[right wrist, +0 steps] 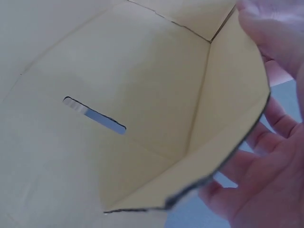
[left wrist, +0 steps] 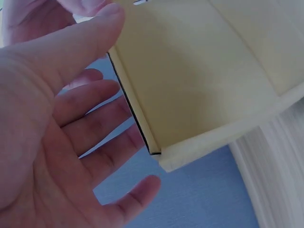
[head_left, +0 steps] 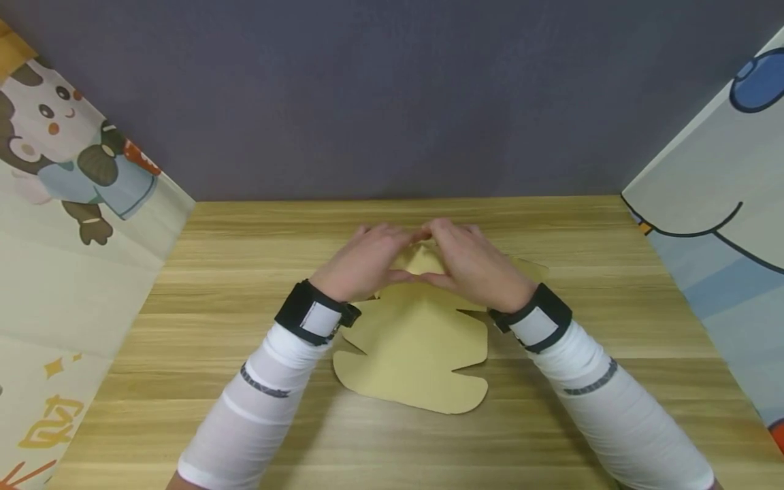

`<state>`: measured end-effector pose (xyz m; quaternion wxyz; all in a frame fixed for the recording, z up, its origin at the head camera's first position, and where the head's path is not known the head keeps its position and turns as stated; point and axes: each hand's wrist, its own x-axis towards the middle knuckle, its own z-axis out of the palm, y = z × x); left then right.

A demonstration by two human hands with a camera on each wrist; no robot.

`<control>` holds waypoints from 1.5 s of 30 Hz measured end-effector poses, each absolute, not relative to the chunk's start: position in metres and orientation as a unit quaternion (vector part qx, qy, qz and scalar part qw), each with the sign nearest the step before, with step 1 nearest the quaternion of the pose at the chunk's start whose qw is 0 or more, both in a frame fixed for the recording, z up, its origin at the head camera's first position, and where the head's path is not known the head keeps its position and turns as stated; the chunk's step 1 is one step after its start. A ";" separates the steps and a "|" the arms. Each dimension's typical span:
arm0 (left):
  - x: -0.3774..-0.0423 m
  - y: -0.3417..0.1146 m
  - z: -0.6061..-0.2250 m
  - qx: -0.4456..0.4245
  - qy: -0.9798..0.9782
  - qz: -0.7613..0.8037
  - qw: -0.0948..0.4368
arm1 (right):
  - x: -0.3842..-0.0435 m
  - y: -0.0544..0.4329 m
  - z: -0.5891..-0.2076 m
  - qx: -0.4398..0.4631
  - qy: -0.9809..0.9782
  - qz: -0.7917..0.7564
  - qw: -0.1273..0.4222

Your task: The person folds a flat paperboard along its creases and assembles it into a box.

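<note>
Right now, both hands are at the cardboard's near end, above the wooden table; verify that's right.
Wrong end: the head view shows the left hand and right hand at the far end of the cardboard, above the wooden table.

Mostly Pairs, a Few Singles

One tabletop [head_left: 618,408] carries one cardboard piece [head_left: 422,354]. Two grips are there: one left grip [head_left: 370,258] at ten o'clock, one right grip [head_left: 480,265] at two. Two wrist straps [head_left: 539,316] and two white sleeves [head_left: 618,415] go with them. Two notches [head_left: 470,368] show along the cardboard's three o'clock edge, and one slot [right wrist: 95,115] in the right wrist view. Two printed panels [head_left: 67,299] stand at nine and three o'clock, one dark wall [head_left: 392,102] at twelve.
</note>
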<state>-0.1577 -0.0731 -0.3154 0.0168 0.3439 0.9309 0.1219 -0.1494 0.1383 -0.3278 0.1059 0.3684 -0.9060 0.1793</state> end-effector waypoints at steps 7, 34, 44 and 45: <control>-0.157 -0.077 -0.317 0.342 0.926 0.155 0.024 | -0.148 0.140 -0.325 0.371 -0.904 0.172 0.123; -0.150 -0.088 -0.342 0.112 0.846 0.506 -0.121 | -0.159 0.164 -0.308 0.118 -0.908 0.351 0.196; -0.145 -0.085 -0.358 0.078 0.814 0.565 -0.109 | -0.165 0.162 -0.315 0.125 -0.919 0.305 0.217; -0.145 -0.085 -0.358 0.077 0.816 0.563 -0.107 | -0.165 0.161 -0.315 0.137 -0.919 0.294 0.224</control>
